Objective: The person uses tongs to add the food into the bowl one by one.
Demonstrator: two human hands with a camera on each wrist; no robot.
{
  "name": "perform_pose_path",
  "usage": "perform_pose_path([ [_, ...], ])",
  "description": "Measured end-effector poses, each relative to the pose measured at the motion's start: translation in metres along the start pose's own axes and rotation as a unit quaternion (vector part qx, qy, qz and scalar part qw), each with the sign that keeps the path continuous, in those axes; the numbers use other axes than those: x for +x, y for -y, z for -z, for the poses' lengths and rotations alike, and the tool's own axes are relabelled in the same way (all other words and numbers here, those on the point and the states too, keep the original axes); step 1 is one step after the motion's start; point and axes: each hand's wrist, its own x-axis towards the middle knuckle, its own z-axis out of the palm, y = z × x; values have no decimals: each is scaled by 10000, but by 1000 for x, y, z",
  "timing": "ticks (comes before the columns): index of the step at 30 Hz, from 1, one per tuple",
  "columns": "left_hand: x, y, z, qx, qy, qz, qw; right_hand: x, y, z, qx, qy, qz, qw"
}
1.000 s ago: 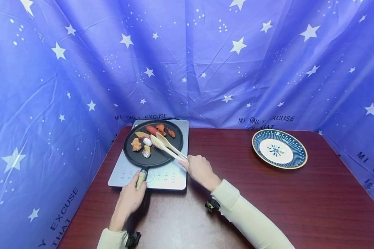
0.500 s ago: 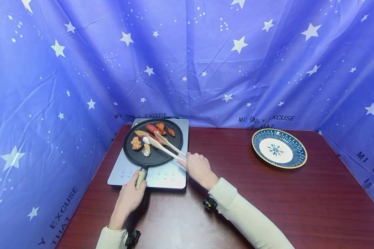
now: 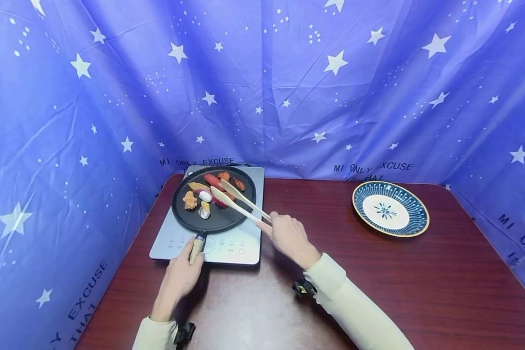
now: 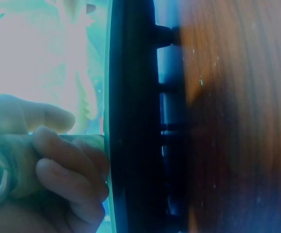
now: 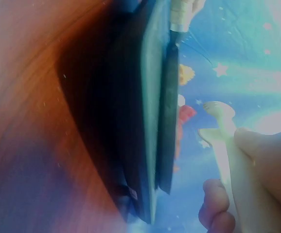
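My left hand [image 3: 181,277] grips the handle [image 3: 196,249] of a round black frying pan [image 3: 223,222]; in the left wrist view, curled fingers [image 4: 67,162] wrap around it. With my right hand [image 3: 290,238] I hold pale tongs [image 3: 236,206]. Their two tips stand apart over the pan, and nothing is visibly pinched between them. Lying in the pan are a golden-brown fried lump [image 3: 190,200], a white oval piece [image 3: 205,196], a foil-like silver and yellow piece [image 3: 204,211], a red sausage-shaped piece [image 3: 213,180] and several reddish pieces. Some food is hidden behind the tongs.
The pan sits on a silver induction cooktop [image 3: 166,245] at the left of a dark red wooden table [image 3: 332,209]. A blue-patterned plate [image 3: 385,211] stands at the right. A blue starry curtain [image 3: 262,97] hangs behind and along the sides.
My right hand drew back slightly to the right. The tongs' tips shifted off the white piece, which now shows more fully. My left hand kept its hold on the pan handle.
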Motion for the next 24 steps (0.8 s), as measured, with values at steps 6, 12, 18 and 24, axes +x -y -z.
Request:
perform_pose_path([
  [6, 0, 0, 0, -14, -6, -2, 10000, -4, -22, 13, 262, 47, -453, 9986],
  [12, 1, 0, 1, -11, -17, -12, 10000, -8, -51, 17, 258, 59, -871, 9958],
  [18, 1, 0, 0, -11, 7, 17, 10000, -15, -79, 20, 283, 171, -1236, 9918],
  [24, 0, -1, 0, -20, 28, 26, 10000, -24, -108, 27, 253, 233, -1471, 9885],
])
